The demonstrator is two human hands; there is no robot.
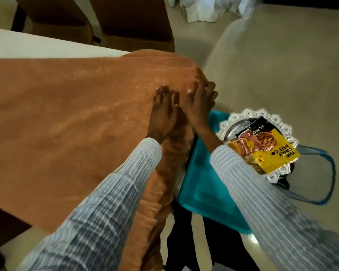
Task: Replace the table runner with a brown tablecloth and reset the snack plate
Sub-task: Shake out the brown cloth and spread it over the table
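Brown tablecloth (70, 118): spread over most of the surface, filling the left and centre of the frame; its right edge hangs over the surface end in folds, centre and lower centre. A pale strip of bare surface (37, 45) shows at upper left beyond the cloth.

Table runner: not identifiable in view; judged already taken off.

Left hand (162, 112): centre of frame, fingers straight and flat, pressing on the cloth near its right edge. Grasping nothing.

Right hand (201, 102): just beside the left, fingers extended over the cloth's corner fold; whether the fingertips pinch the fabric cannot be told.

Snack plate (282, 126): silver with a scalloped rim, right of centre, off the surface, seemingly resting over a dark bag with blue handles (330, 173) on the floor. It carries a yellow nut packet (270, 149).

Teal tray (204, 188): below the right forearm, beside the plate.

Progress, as judged: cloth laid, smoothing at the end under way. Remaining: finish straightening the overhang; return the plate to the surface.
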